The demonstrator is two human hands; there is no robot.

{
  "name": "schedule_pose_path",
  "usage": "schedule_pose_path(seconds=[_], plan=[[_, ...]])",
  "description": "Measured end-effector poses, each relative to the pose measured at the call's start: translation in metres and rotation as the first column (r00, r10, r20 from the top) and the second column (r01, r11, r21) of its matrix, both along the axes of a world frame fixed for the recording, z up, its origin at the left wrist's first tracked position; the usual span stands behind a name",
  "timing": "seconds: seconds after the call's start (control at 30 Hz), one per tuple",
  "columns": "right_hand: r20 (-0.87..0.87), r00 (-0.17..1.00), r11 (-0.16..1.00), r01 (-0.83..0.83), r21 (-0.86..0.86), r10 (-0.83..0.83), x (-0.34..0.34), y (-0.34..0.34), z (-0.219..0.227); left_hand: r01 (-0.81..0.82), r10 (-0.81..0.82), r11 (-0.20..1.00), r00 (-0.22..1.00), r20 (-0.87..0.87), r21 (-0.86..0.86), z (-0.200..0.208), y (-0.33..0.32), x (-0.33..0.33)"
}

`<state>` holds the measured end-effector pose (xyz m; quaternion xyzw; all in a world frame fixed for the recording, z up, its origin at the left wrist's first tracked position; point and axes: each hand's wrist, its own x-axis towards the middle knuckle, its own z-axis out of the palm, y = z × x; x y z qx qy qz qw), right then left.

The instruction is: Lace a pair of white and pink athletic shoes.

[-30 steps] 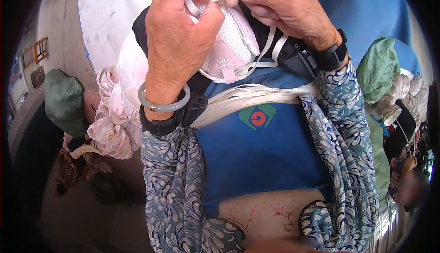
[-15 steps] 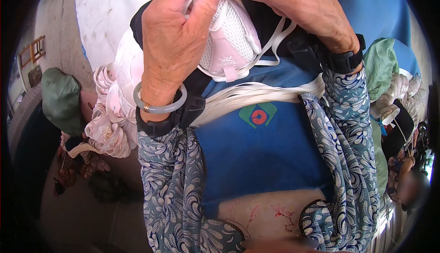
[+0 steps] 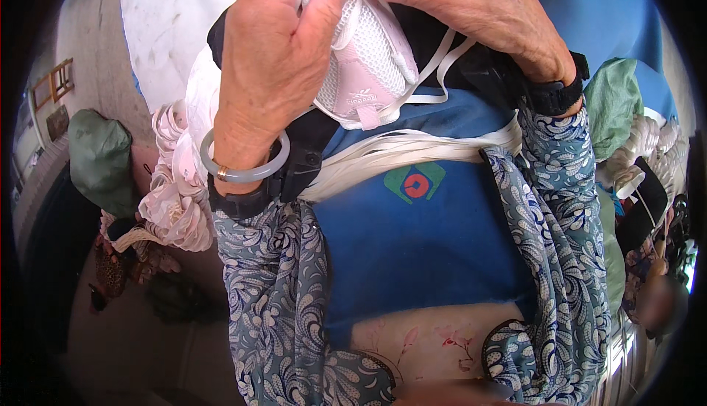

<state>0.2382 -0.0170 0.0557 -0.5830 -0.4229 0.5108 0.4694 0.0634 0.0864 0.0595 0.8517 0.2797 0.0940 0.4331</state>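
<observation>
A pink and white mesh shoe upper [image 3: 361, 82] hangs heel-down at the top of the view, above my lap. My left hand [image 3: 276, 56] is closed at its upper left, with thumb and fingers pinching the white shoelace. From the other side my right hand [image 3: 479, 12] pinches the same lace near the top of the upper. The two thumb tips almost meet there. A loose length of the white shoelace [image 3: 443, 60] loops down at the right of the upper. Both hands' far fingertips are partly cut off by the upper edge.
Across my blue apron [image 3: 427, 251] lies a bundle of white laces [image 3: 412, 152]. Pink and white shoe uppers [image 3: 177, 214] are piled at the left, beside a green bag [image 3: 99, 159]. At the right are another green cloth bag [image 3: 613, 108] and more pale pieces [image 3: 644, 145].
Both hands have shifted slightly left, and my right thumb has come closer to my left thumb. The shoe upper has moved up a little. Both hands keep their pinch.
</observation>
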Motion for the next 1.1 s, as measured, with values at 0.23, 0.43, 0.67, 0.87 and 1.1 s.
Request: schedule_pose_path(seconds=[0.23,0.43,0.67,0.87,1.1], plan=[[0.067,0.993,0.987,-0.086,-0.133,0.095,0.007,0.006,0.014,-0.075,0.06,0.988,0.992,0.11,0.133,-0.004,-0.006,0.004],[0.038,0.997,0.954,-0.052,-0.296,0.067,0.002,0.011,0.021,-0.264,0.27,0.961,0.96,0.077,-0.088,0.006,-0.023,-0.014],[0.207,0.967,0.926,-0.063,-0.373,0.149,-0.001,0.017,0.033,-0.059,0.054,0.986,0.998,0.036,0.157,0.01,-0.04,-0.036],[0.221,0.973,0.961,-0.005,-0.278,0.069,-0.009,0.014,0.019,-0.132,0.132,0.991,0.991,0.008,0.001,0.015,-0.041,-0.046],[0.039,0.999,0.939,0.043,-0.342,-0.031,-0.01,0.013,0.014,-0.059,0.058,0.998,0.996,0.066,0.001,0.027,-0.046,-0.055]])
